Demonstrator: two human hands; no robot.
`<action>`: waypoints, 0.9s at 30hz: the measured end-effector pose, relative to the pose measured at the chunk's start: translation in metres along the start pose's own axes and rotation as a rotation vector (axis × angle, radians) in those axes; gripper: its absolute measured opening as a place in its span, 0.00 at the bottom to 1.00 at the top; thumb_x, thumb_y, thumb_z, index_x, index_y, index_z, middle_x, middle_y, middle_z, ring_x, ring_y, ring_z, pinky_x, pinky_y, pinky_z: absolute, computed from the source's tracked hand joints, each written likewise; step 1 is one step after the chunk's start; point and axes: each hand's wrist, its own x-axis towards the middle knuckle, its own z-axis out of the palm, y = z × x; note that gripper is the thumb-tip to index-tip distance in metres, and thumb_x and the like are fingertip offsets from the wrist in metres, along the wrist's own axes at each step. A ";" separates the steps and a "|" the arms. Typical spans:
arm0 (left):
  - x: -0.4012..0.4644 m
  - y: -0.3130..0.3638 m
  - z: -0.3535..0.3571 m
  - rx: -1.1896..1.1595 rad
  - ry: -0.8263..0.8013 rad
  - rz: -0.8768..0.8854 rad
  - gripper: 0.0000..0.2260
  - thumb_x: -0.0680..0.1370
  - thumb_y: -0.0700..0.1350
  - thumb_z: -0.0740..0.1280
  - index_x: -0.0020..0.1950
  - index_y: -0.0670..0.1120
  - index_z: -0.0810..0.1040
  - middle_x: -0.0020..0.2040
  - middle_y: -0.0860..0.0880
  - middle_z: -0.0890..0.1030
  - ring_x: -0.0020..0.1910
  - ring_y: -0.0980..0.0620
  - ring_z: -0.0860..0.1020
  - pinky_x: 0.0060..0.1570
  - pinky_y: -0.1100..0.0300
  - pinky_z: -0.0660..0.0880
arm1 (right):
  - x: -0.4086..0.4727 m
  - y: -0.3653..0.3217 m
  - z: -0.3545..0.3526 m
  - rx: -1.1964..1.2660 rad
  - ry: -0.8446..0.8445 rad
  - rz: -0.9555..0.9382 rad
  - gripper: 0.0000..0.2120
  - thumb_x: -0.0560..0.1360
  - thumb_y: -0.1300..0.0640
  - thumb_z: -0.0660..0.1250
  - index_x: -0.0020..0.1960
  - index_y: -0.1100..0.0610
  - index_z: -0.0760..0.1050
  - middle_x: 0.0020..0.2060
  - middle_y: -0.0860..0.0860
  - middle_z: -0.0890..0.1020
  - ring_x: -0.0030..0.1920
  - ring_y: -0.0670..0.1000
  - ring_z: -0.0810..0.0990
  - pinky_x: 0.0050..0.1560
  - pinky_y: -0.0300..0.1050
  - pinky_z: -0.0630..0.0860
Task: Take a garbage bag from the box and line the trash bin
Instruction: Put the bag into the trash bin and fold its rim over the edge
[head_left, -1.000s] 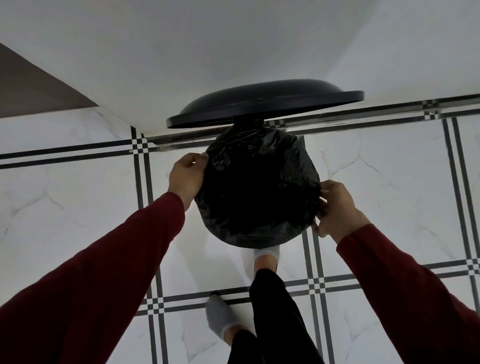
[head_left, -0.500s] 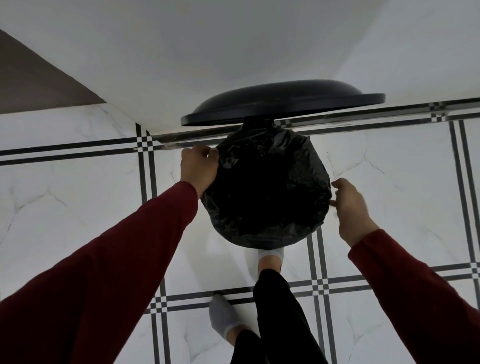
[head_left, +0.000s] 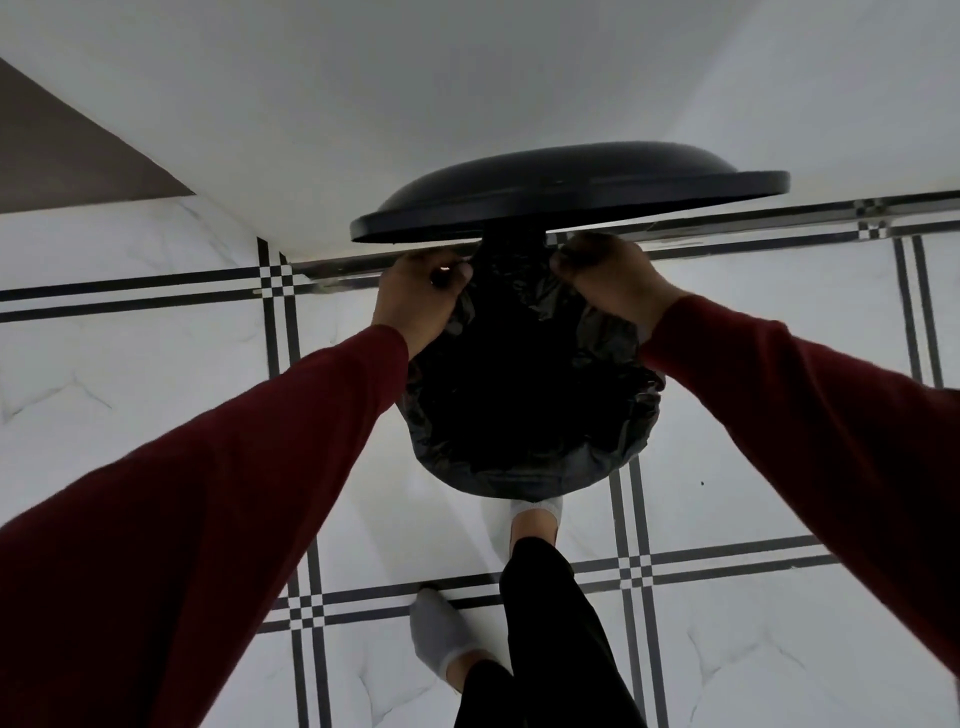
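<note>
A round trash bin (head_left: 524, 483) stands on the tiled floor by the wall, its black lid (head_left: 566, 192) raised. A black garbage bag (head_left: 524, 395) lies inside it and is folded over its rim. My left hand (head_left: 421, 301) grips the bag's edge at the rim's far left, just under the lid. My right hand (head_left: 613, 283) grips the bag's edge at the far right of the rim, near the lid's hinge. The bin's body is almost wholly hidden by the bag. The box of bags is not in view.
My one socked foot (head_left: 537, 514) is at the bin's base, seemingly on the pedal; the other foot (head_left: 441, 639) stands behind on the white marble tiles (head_left: 156, 405). A white wall (head_left: 415, 93) rises right behind the bin.
Both hands have slid along the rim from the bin's sides to its back, under the lid, still holding the bag. The view has moved closer to the bin.
</note>
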 end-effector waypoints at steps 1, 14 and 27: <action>0.004 0.000 -0.001 0.032 -0.043 -0.019 0.12 0.82 0.53 0.66 0.56 0.47 0.84 0.48 0.50 0.82 0.52 0.50 0.80 0.50 0.64 0.68 | 0.002 0.000 -0.001 0.008 -0.018 0.009 0.14 0.79 0.45 0.62 0.51 0.54 0.79 0.55 0.57 0.82 0.59 0.59 0.79 0.50 0.40 0.66; 0.018 0.006 -0.014 0.152 -0.228 -0.256 0.24 0.82 0.63 0.61 0.43 0.42 0.77 0.41 0.40 0.81 0.53 0.37 0.82 0.46 0.52 0.73 | -0.003 0.002 -0.007 0.693 -0.098 0.301 0.24 0.63 0.44 0.78 0.51 0.59 0.85 0.48 0.56 0.87 0.50 0.57 0.86 0.60 0.56 0.80; 0.014 0.027 -0.021 0.148 -0.220 -0.365 0.26 0.77 0.67 0.60 0.62 0.50 0.82 0.64 0.44 0.82 0.67 0.40 0.77 0.61 0.52 0.75 | 0.007 -0.001 0.008 0.430 0.136 0.382 0.27 0.70 0.29 0.61 0.34 0.54 0.76 0.49 0.54 0.84 0.59 0.59 0.80 0.51 0.42 0.66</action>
